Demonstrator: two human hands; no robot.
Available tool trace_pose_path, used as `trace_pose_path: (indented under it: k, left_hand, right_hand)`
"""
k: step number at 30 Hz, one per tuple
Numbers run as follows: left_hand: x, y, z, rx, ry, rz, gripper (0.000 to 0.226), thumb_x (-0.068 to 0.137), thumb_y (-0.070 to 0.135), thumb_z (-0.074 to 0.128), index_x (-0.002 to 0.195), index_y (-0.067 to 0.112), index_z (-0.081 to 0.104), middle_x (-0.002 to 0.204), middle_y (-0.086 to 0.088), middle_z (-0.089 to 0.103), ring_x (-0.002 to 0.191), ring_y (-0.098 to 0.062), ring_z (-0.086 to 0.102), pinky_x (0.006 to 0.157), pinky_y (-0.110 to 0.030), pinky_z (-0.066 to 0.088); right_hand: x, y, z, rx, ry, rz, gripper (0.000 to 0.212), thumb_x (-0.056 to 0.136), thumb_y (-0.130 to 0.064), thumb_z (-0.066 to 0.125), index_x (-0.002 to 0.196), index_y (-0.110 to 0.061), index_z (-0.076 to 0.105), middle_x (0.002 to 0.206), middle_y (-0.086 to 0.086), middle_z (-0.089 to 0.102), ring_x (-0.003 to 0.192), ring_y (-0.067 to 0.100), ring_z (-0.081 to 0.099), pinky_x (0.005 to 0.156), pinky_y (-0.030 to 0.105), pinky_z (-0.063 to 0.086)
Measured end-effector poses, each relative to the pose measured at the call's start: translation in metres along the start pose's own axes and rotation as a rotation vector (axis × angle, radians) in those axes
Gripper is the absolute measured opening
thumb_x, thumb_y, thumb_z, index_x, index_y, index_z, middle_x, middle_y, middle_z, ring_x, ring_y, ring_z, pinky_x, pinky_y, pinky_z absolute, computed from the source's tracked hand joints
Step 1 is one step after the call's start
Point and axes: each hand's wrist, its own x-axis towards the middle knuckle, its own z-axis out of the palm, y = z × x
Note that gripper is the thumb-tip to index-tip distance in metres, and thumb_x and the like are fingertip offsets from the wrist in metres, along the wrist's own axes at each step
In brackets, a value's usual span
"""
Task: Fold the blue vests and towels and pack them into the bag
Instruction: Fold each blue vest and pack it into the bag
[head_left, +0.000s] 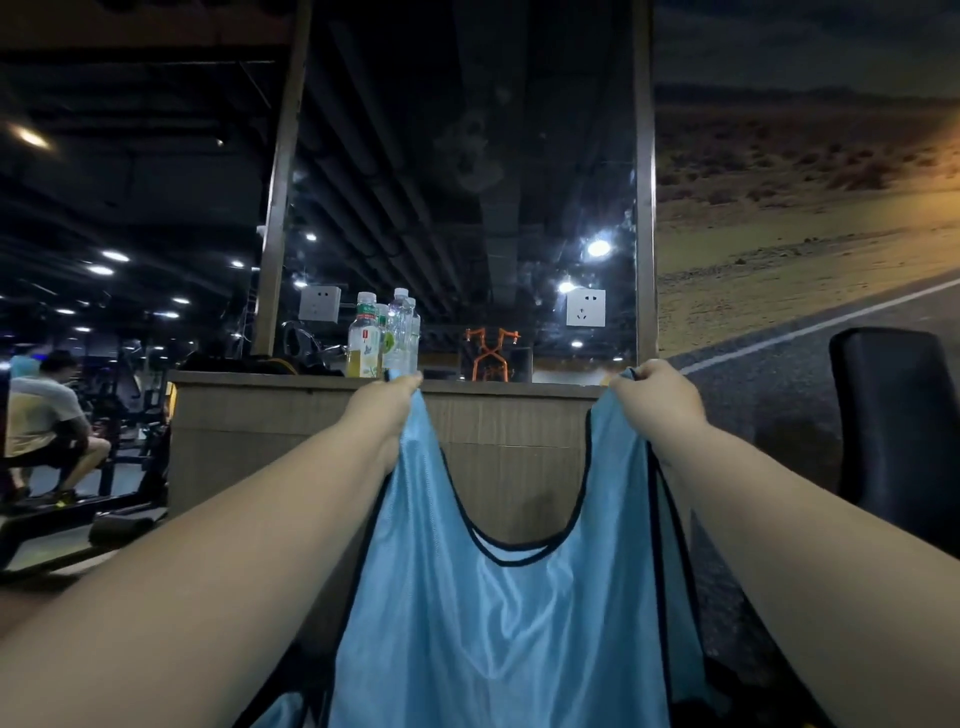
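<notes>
Forearms (218, 540): both reach forward and upward, spread apart, probably so the garment hangs open and flat.
Blue vest (509, 623): a mesh training vest with dark trim. It hangs in the air between the arms with the neckline scooping down in the middle and the body falling out of view below.
Left hand (387, 405): the fingers are closed in a pinch on the top of the left shoulder strap.
Right hand (655, 400): curled tightly around the top of the other strap, at the same height, which keeps the vest level.
Step in hand: judging by this hold, the vest is being straightened before its first fold. No fold has been made in it yet.
Lower left corner: another patch of blue cloth (280, 712) shows there, possibly a second vest, though it is too cropped to tell.
Bag and towels: neither is in view.
Wooden ledge (519, 410): just beyond the hands, with drink bottles (384, 338) standing on it in front of a mirror (467, 182).
Surroundings: a black padded seat (893, 415) is at right, and a seated person (44, 410) is far left among gym machines.
</notes>
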Motion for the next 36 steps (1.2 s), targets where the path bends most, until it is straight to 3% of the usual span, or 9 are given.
trace_pose_path:
  k: [2,4,8,12,17,20,23,32,36]
  left_hand:
    - [-0.01,-0.002,0.017,0.008,-0.074,0.029,0.061,0.087,0.04,0.069,0.134,0.007,0.049,0.13,-0.018,0.058,0.115,-0.039,0.058,0.101,-0.053,0.047]
    - [-0.024,-0.002,0.033,0.01,-0.12,0.065,0.037,0.087,0.035,0.072,0.108,0.006,0.06,0.116,-0.017,0.066,0.105,-0.036,0.064,0.097,-0.05,0.051]
    - [-0.04,-0.009,0.055,-0.021,-0.174,0.09,0.02,0.084,0.027,0.076,0.081,0.011,0.064,0.095,-0.017,0.072,0.093,-0.03,0.067,0.094,-0.049,0.053]
    - [-0.043,-0.011,0.06,-0.039,-0.211,0.082,0.014,0.086,0.026,0.073,0.087,0.012,0.069,0.097,-0.015,0.073,0.094,-0.032,0.069,0.09,-0.044,0.055]
    - [-0.043,-0.008,0.052,0.0,-0.325,0.049,0.039,0.078,0.05,0.074,0.102,0.019,0.073,0.104,-0.009,0.074,0.101,-0.029,0.068,0.097,-0.046,0.051]
    - [-0.041,-0.008,0.048,-0.014,-0.375,0.046,0.019,0.092,0.037,0.064,0.089,0.021,0.075,0.093,-0.007,0.076,0.095,-0.026,0.07,0.094,-0.041,0.052]
    - [-0.042,-0.008,0.045,-0.055,-0.402,0.062,0.019,0.097,0.028,0.059,0.103,0.013,0.07,0.088,-0.008,0.075,0.083,-0.024,0.07,0.084,-0.038,0.055]
    - [-0.049,-0.006,0.039,-0.139,-0.468,0.002,0.027,0.1,0.03,0.051,0.088,0.011,0.066,0.06,-0.005,0.066,0.054,-0.015,0.062,0.065,-0.03,0.053]
    - [-0.051,-0.006,0.035,-0.121,-0.478,0.008,0.051,0.099,0.05,0.042,0.106,0.006,0.068,0.083,-0.011,0.072,0.076,-0.023,0.068,0.077,-0.033,0.057]
  right_hand:
    - [-0.008,-0.016,0.012,0.032,-0.052,-0.032,0.031,0.096,-0.032,0.051,0.119,-0.012,0.054,0.098,0.007,0.058,0.078,0.024,0.053,0.061,0.029,0.038]
    - [-0.017,-0.031,0.025,0.064,-0.099,-0.051,0.024,0.094,-0.026,0.051,0.113,-0.012,0.056,0.092,0.006,0.057,0.076,0.022,0.052,0.067,0.028,0.039]
    - [-0.039,-0.048,0.044,0.162,-0.216,-0.036,0.006,0.09,-0.019,0.051,0.087,-0.015,0.048,0.082,0.004,0.052,0.066,0.019,0.045,0.058,0.027,0.038]
    - [-0.051,-0.055,0.051,0.263,-0.3,-0.037,0.022,0.093,-0.022,0.054,0.075,-0.015,0.045,0.076,0.006,0.05,0.067,0.021,0.047,0.061,0.033,0.044]
    - [-0.051,-0.056,0.046,0.419,-0.338,-0.012,0.018,0.091,-0.02,0.058,0.079,-0.015,0.045,0.074,0.006,0.049,0.058,0.019,0.047,0.051,0.028,0.042]
    - [-0.05,-0.056,0.042,0.394,-0.337,-0.055,0.018,0.09,-0.021,0.059,0.078,-0.016,0.047,0.073,0.007,0.05,0.055,0.018,0.048,0.052,0.03,0.041]
    - [-0.05,-0.057,0.042,0.376,-0.326,-0.093,0.016,0.09,-0.021,0.059,0.077,-0.017,0.05,0.072,0.004,0.053,0.052,0.015,0.05,0.047,0.026,0.04]
    - [-0.062,-0.065,0.037,0.421,-0.458,-0.15,0.022,0.094,-0.017,0.049,0.112,-0.028,0.057,0.103,0.0,0.067,0.063,0.015,0.069,0.044,0.022,0.037]
    - [-0.065,-0.07,0.034,0.475,-0.553,-0.115,0.043,0.09,-0.006,0.035,0.118,-0.028,0.06,0.093,0.008,0.068,0.064,0.02,0.069,0.046,0.022,0.041]
